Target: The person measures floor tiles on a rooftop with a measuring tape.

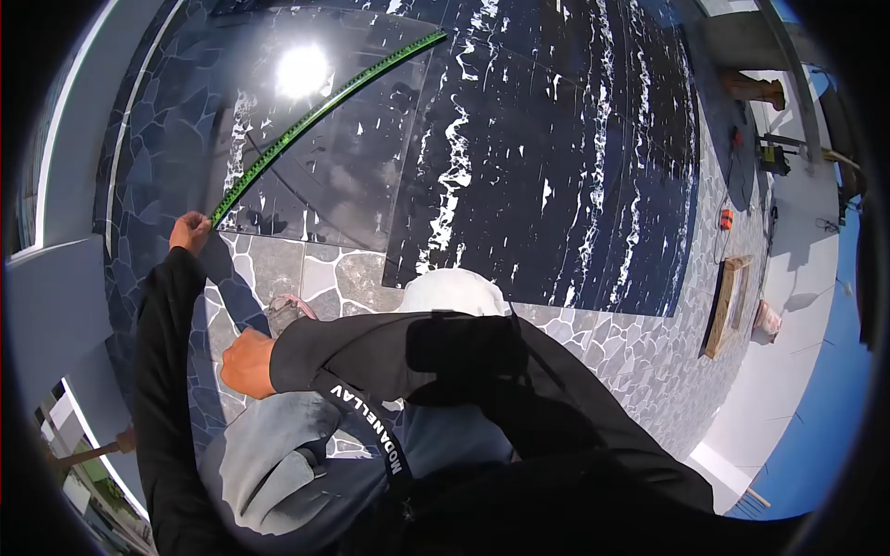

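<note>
At the left, my left hand (190, 232) pinches the near end of a long green measuring tape (320, 113) with black marks. The tape stretches away to the upper right over large dark, glossy slabs (528, 195) with white streaks, and a thin dark shadow lies below it. My right hand (248, 363) is closed in a fist above my bent leg, in front of the paving. Whether it holds anything is hidden by its curled fingers. A worn shoe (289, 308) shows just behind this hand.
Stone-patterned paving (593, 361) surrounds the slabs. On the right are a wooden frame (728, 306), an orange object (726, 219), a bag (768, 322) and a pale wall. A white rounded object (454, 289) sits at the slabs' near edge. Strong sun glare reflects off one slab.
</note>
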A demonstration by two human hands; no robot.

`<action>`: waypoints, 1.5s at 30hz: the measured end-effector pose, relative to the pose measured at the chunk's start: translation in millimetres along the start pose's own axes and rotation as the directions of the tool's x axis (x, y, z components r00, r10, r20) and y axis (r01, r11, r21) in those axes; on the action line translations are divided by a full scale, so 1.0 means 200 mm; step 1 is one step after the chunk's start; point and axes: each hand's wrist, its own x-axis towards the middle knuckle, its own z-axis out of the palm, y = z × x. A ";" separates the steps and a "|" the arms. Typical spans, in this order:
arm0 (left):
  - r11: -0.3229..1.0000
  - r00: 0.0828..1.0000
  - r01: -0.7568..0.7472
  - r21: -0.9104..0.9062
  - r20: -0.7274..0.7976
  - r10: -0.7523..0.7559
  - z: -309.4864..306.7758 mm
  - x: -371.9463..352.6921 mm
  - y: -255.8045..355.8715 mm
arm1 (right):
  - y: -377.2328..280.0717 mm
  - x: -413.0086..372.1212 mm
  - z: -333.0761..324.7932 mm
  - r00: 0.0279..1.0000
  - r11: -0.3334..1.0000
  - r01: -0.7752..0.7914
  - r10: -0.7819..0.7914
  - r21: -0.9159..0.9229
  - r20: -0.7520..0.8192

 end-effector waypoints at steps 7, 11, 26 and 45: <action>0.999 1.000 0.023 -0.043 -0.001 -0.023 -0.02 0.00 0.03 | -0.02 -0.01 -0.02 1.000 1.000 0.015 -0.015 -0.017 -0.011; 0.997 0.997 0.068 0.038 -0.035 -0.067 -0.04 0.02 0.04 | -0.01 -0.01 -0.01 0.999 0.999 0.024 -0.025 -0.038 -0.041; 0.994 0.997 0.024 0.104 -0.071 -0.017 -0.03 0.11 0.01 | 0.03 -0.02 -0.05 0.998 0.998 -0.054 0.053 -0.041 -0.021; 0.973 0.987 0.154 0.172 -0.068 -0.144 -0.06 0.08 0.13 | 0.03 -0.02 -0.12 0.991 0.998 -0.053 0.058 -0.038 0.123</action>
